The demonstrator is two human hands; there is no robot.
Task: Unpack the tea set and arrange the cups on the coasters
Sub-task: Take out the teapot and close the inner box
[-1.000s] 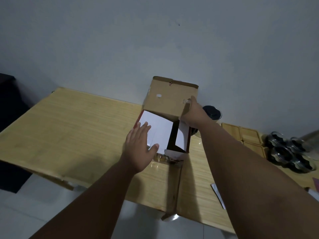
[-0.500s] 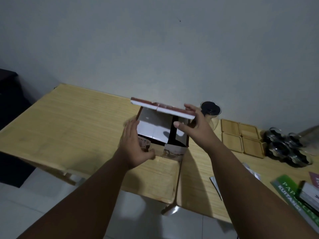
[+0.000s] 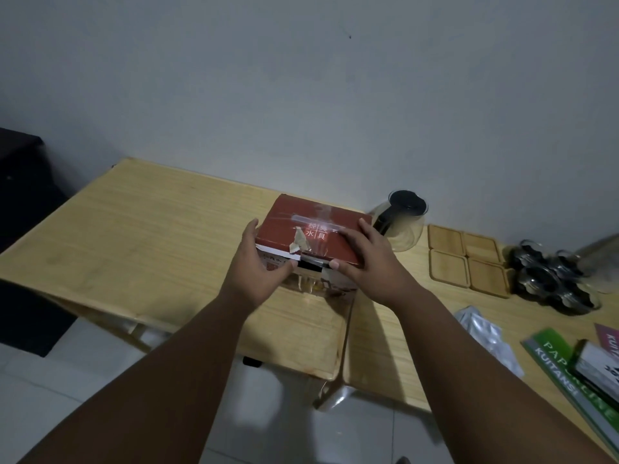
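Observation:
A red tea set box (image 3: 311, 226) with white characters and torn tape on its lid stands on the wooden table (image 3: 150, 236). My left hand (image 3: 258, 266) grips the box's front left corner. My right hand (image 3: 365, 259) presses on the lid's front right edge. A glass teapot with a black lid (image 3: 403, 217) stands just right of the box. Several square wooden coasters (image 3: 465, 256) lie in a block further right. A cluster of glass cups (image 3: 549, 276) sits beyond the coasters.
A silvery plastic bag (image 3: 485, 329) lies near the table's front right. A green booklet (image 3: 566, 373) and a small printed box (image 3: 599, 366) lie at the right edge. A dark cabinet (image 3: 23, 195) stands left of the table. White floor tiles show below.
The box's lid has come down from upright to flat on the box. Both hands moved onto the front of the lid. The view has shifted right, showing more of the table.

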